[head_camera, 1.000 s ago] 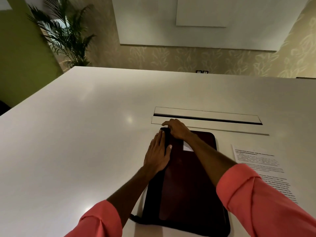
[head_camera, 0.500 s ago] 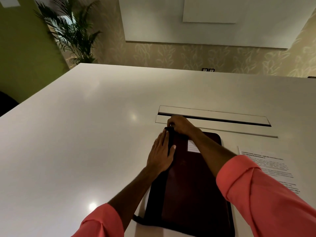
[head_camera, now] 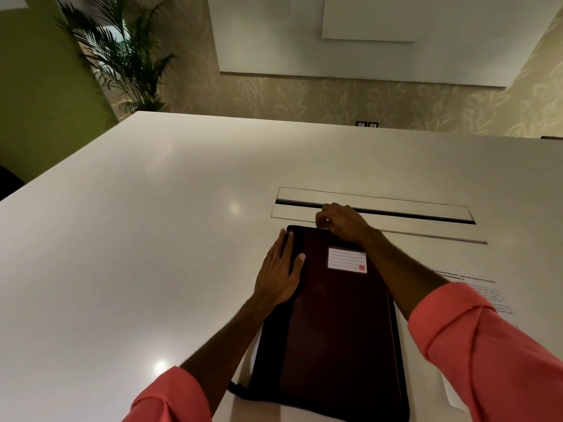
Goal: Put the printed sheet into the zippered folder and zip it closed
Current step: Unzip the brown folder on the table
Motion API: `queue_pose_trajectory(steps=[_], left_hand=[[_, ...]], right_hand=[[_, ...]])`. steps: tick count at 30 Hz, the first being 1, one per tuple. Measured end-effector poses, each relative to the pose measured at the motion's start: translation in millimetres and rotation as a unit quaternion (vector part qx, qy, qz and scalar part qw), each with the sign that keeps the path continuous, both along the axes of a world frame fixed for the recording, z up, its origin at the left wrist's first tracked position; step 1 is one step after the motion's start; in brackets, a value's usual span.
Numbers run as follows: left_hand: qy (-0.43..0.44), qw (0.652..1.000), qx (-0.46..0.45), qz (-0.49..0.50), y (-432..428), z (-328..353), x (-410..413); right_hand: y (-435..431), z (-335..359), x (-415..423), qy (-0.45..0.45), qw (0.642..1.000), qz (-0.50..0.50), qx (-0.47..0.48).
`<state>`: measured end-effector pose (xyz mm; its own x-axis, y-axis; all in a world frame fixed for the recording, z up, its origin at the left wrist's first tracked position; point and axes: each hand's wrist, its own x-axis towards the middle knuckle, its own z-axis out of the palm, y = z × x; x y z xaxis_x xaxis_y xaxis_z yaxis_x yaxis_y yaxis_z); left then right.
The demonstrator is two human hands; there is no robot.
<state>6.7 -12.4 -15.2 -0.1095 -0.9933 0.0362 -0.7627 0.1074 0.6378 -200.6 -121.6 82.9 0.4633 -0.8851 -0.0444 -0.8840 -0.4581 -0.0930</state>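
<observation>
Dark maroon with a black spine, the zippered folder (head_camera: 335, 315) lies flat in the lower centre of the frame, cover down. The left hand (head_camera: 278, 275) presses on its left edge, palm flat and fingers spread, gripping nothing. The right hand (head_camera: 342, 222) sits at the folder's far edge with its grip pinched closed, apparently on the zipper pull, though the pull itself is too small to make out. The printed sheet (head_camera: 475, 295) lies outside the folder at right centre, partly hidden by the coral sleeve (head_camera: 487, 354), so I judge nothing is done yet: opening, inserting and zipping all remain. The white glossy tabletop (head_camera: 137, 254) has a cable slot (head_camera: 374, 210) just beyond the right hand. A potted palm (head_camera: 122, 56) stands upper left beside a green wall; leaf-patterned wallpaper runs across the top.
</observation>
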Motion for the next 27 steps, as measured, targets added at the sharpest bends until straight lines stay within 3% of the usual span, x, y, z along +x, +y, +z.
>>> queue_pose_trajectory(steps=[17, 27], left_hand=[[-0.013, 1.0, 0.01, -0.007, 8, 11, -1], [-0.033, 0.999, 0.009, -0.002, 13, 20, -4]], right_hand=[[30, -3, -79, 0.036, 0.995, -0.086, -0.045], [64, -8, -120, 0.114, 0.979, -0.129, -0.108]])
